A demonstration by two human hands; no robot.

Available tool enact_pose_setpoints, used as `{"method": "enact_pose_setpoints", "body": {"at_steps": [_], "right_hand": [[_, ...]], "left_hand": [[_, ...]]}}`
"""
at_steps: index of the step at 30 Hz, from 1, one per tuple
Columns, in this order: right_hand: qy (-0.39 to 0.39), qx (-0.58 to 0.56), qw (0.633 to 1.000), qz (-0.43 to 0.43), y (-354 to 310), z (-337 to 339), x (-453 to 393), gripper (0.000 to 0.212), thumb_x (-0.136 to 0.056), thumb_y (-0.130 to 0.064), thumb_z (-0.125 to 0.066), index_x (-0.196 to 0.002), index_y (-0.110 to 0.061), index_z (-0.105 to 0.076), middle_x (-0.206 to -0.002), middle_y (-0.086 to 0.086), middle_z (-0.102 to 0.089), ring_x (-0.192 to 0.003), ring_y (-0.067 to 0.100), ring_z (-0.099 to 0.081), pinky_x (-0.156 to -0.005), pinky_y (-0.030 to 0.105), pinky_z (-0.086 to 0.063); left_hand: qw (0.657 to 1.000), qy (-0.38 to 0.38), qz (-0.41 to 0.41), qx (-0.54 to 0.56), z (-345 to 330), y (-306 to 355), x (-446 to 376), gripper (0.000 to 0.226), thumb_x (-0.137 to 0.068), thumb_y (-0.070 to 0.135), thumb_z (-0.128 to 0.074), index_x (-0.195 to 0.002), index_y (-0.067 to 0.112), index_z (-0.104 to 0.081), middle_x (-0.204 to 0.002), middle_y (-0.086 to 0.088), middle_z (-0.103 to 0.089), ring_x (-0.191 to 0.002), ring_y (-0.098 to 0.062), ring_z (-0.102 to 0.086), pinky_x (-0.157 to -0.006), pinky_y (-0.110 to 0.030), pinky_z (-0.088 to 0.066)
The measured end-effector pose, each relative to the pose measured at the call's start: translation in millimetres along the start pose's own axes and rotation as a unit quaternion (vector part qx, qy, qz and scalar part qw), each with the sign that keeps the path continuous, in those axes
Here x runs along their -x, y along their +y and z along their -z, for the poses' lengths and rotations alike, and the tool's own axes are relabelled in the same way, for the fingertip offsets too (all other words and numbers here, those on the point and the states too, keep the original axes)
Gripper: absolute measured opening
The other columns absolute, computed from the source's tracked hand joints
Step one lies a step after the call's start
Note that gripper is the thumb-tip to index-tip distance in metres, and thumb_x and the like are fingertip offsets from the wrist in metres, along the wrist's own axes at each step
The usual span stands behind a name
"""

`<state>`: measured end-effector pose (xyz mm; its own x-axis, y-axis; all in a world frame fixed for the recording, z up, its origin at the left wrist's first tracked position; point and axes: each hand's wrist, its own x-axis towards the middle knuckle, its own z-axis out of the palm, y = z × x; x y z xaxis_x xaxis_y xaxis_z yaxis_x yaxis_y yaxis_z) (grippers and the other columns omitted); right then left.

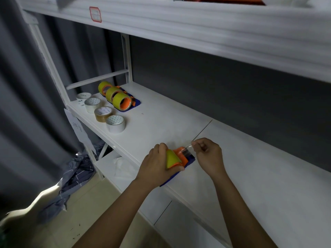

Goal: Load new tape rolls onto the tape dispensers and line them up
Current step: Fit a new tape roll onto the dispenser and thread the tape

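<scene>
A blue and orange tape dispenser lies at the front edge of the white shelf, with a yellow tape roll on it. My left hand grips the roll and dispenser from the left. My right hand pinches the clear tape end drawn from the roll, just right of the dispenser. At the back left three loaded dispensers with yellow rolls stand in a row. Several loose tape rolls, white and clear brown, lie flat in a line beside them.
An upper shelf with a red-framed label overhangs the work area. The white frame post stands behind the loaded dispensers. A lower shelf and crumpled grey cloth on the floor sit below left. A dark curtain hangs at left.
</scene>
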<state>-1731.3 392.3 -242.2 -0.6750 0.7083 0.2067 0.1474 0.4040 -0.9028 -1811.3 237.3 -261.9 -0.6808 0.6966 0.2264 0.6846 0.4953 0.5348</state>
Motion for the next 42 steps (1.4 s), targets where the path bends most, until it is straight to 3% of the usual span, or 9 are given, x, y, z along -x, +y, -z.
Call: {"method": "enact_pose_setpoints", "body": {"at_steps": [5,12,19,22,27,35,42], "right_hand": [[0.007,-0.023,0.999,-0.044,8,1,-2,0.017,-0.089,-0.014,-0.06,-0.074,-0.017,-0.066,-0.072,-0.002,-0.063,-0.068,0.011,-0.057,-0.065,0.021,-0.045],[0.02,-0.015,0.997,-0.069,10,1,-4,0.014,-0.089,-0.012,-0.059,-0.079,-0.013,-0.068,-0.077,0.003,-0.067,-0.072,0.015,-0.061,-0.068,0.025,-0.049],[0.065,0.012,0.998,-0.017,3,1,1,0.016,-0.088,-0.008,-0.056,-0.076,-0.015,-0.064,-0.072,-0.004,-0.062,-0.068,0.005,-0.057,-0.06,0.013,-0.043],[0.098,-0.006,0.995,-0.02,2,7,0,0.018,-0.089,-0.009,-0.057,-0.074,-0.017,-0.062,-0.071,-0.009,-0.06,-0.067,0.002,-0.055,-0.059,0.004,-0.038],[0.107,-0.045,0.992,-0.041,-1,12,-2,0.019,-0.089,-0.011,-0.059,-0.073,-0.021,-0.062,-0.073,-0.01,-0.061,-0.07,0.003,-0.056,-0.065,0.014,-0.041],[0.113,-0.089,0.988,-0.062,-3,12,4,0.014,-0.09,-0.012,-0.057,-0.079,-0.016,-0.065,-0.072,-0.007,-0.061,-0.067,0.006,-0.054,-0.061,0.019,-0.042],[0.11,-0.149,0.978,-0.093,-8,9,8,0.017,-0.09,-0.016,-0.058,-0.075,-0.019,-0.064,-0.067,-0.002,-0.058,-0.06,0.007,-0.052,-0.053,0.011,-0.042]], "left_hand": [[0.998,0.039,-0.057,-0.011,7,-5,1,0.054,-0.08,0.06,-0.057,-0.11,0.017,-0.044,-0.108,0.0,-0.05,-0.096,-0.014,-0.046,-0.074,-0.023,-0.038],[0.99,0.067,-0.12,-0.027,17,-12,7,0.052,-0.082,0.05,-0.058,-0.116,0.011,-0.051,-0.106,-0.007,-0.052,-0.093,-0.022,-0.047,-0.075,-0.033,-0.043],[0.992,0.055,-0.117,0.01,25,-16,5,0.053,-0.083,0.046,-0.059,-0.12,0.011,-0.044,-0.113,-0.006,-0.049,-0.1,-0.018,-0.043,-0.076,-0.026,-0.039],[0.993,0.064,-0.093,0.04,29,-18,5,0.053,-0.083,0.043,-0.063,-0.121,0.013,-0.04,-0.116,-0.003,-0.046,-0.1,-0.009,-0.037,-0.07,-0.023,-0.038],[0.993,0.05,-0.092,0.047,31,-18,1,0.054,-0.083,0.042,-0.063,-0.122,0.016,-0.036,-0.119,0.0,-0.042,-0.1,-0.002,-0.031,-0.061,-0.013,-0.031],[0.991,0.075,-0.092,0.056,33,-21,1,0.052,-0.083,0.038,-0.064,-0.122,0.016,-0.037,-0.118,0.0,-0.042,-0.105,-0.01,-0.037,-0.068,-0.03,-0.044],[0.987,0.104,-0.098,0.067,36,-18,3,0.052,-0.083,0.038,-0.064,-0.121,0.015,-0.038,-0.115,0.002,-0.04,-0.1,-0.004,-0.033,-0.062,-0.016,-0.036]]}}
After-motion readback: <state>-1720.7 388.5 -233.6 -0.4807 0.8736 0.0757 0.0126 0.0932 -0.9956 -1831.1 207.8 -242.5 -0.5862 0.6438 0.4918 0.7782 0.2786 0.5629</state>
